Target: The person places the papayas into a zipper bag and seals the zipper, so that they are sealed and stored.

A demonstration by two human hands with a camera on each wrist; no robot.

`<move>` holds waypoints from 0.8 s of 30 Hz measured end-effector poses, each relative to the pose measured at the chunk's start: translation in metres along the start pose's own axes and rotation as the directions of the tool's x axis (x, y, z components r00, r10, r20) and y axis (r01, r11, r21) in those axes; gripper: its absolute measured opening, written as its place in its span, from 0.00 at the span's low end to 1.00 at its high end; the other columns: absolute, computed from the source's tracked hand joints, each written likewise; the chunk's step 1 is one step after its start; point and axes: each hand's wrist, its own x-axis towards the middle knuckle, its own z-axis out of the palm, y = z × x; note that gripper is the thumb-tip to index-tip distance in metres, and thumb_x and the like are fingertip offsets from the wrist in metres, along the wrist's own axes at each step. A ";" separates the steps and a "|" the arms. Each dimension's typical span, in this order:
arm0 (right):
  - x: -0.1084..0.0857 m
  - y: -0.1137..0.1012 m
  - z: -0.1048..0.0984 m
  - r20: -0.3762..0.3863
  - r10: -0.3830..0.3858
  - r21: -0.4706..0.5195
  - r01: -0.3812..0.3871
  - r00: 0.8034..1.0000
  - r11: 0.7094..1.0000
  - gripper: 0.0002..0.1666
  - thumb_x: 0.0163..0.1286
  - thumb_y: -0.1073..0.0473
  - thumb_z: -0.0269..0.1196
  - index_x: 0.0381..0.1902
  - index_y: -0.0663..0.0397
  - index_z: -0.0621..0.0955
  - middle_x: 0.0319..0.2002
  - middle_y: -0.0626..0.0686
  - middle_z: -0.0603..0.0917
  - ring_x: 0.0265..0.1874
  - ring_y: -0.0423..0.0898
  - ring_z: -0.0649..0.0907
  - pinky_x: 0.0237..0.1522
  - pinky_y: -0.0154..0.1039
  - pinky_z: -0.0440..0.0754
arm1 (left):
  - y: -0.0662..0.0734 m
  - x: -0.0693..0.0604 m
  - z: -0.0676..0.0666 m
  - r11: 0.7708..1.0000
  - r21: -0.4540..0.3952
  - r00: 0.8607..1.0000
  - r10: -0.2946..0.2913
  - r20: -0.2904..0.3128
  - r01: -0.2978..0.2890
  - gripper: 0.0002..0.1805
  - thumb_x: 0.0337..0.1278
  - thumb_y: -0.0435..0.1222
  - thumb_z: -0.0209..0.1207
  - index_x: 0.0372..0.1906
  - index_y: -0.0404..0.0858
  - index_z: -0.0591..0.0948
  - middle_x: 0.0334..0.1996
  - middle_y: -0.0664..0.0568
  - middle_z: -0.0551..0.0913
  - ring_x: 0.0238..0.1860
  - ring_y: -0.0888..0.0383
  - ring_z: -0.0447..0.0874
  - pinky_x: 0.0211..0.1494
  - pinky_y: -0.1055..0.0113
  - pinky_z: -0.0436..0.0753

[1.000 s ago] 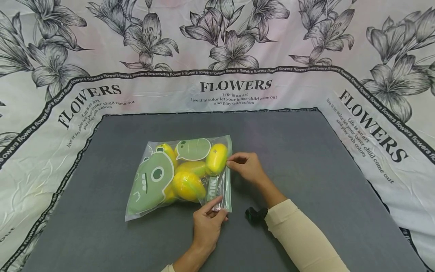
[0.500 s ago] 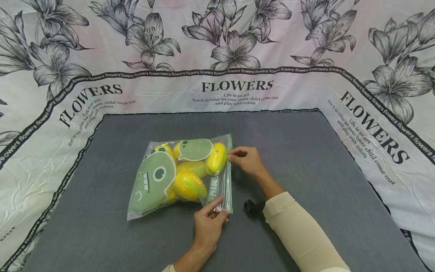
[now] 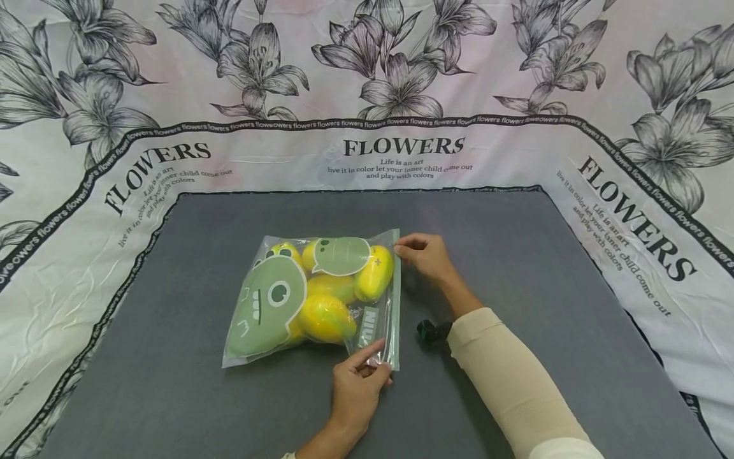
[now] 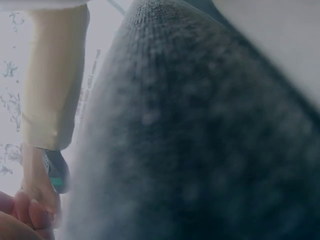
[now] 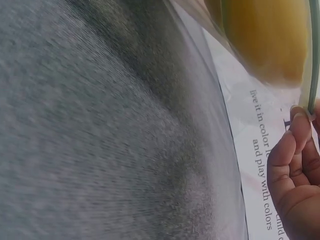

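A clear zip bag (image 3: 369, 322) with a green cartoon monster print lies on the grey table, its zip edge to the right. Inside are several yellow fruits (image 3: 327, 319) that look like lemons or mangoes. My left hand (image 3: 357, 392) pinches the near corner of the zip edge, index finger stretched over the plastic. Near the far end of that edge, my right hand (image 3: 425, 258) pinches the strip between thumb and fingertips. The right wrist view shows the right hand (image 5: 300, 175) gripping the green zip strip (image 5: 312, 60) beside a yellow fruit (image 5: 270, 40).
A grey surface (image 3: 189, 408) surrounds the bag. Its border is a white cloth (image 3: 275, 159) with flower prints and lettering, which also rises behind. A black wrist camera (image 3: 432, 333) sits under the right wrist.
My right hand has slid along the zip edge toward its far corner. The bag and left hand have shifted slightly to the right in the view.
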 end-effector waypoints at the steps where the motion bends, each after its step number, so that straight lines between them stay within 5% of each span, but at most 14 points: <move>1: 0.002 0.000 -0.001 -0.005 0.001 -0.003 -0.001 1.000 1.000 0.07 0.62 0.69 0.67 0.36 0.71 0.84 0.30 0.58 0.84 0.28 0.68 0.78 0.32 0.59 0.79 | 0.000 0.000 0.000 1.000 -0.001 1.000 0.001 0.005 0.000 0.22 0.45 0.16 0.62 0.50 0.28 0.83 0.22 0.42 0.83 0.17 0.55 0.80 0.23 0.62 0.81; 10: 0.018 0.002 -0.007 -0.027 0.017 -0.025 -0.017 0.999 1.000 0.07 0.63 0.68 0.67 0.37 0.70 0.84 0.30 0.57 0.84 0.26 0.57 0.80 0.31 0.51 0.80 | 0.000 -0.001 0.000 1.000 -0.005 1.000 0.003 0.020 -0.002 0.21 0.45 0.17 0.62 0.50 0.25 0.82 0.23 0.41 0.83 0.18 0.54 0.80 0.24 0.63 0.81; 24: 0.031 -0.004 -0.009 -0.020 0.080 -0.059 -0.081 0.997 0.995 0.10 0.64 0.65 0.67 0.39 0.69 0.84 0.32 0.60 0.83 0.32 0.66 0.80 0.36 0.56 0.80 | -0.002 0.002 0.000 0.999 -0.002 0.999 -0.035 0.022 0.035 0.22 0.47 0.19 0.63 0.52 0.29 0.82 0.23 0.43 0.84 0.20 0.54 0.82 0.26 0.67 0.81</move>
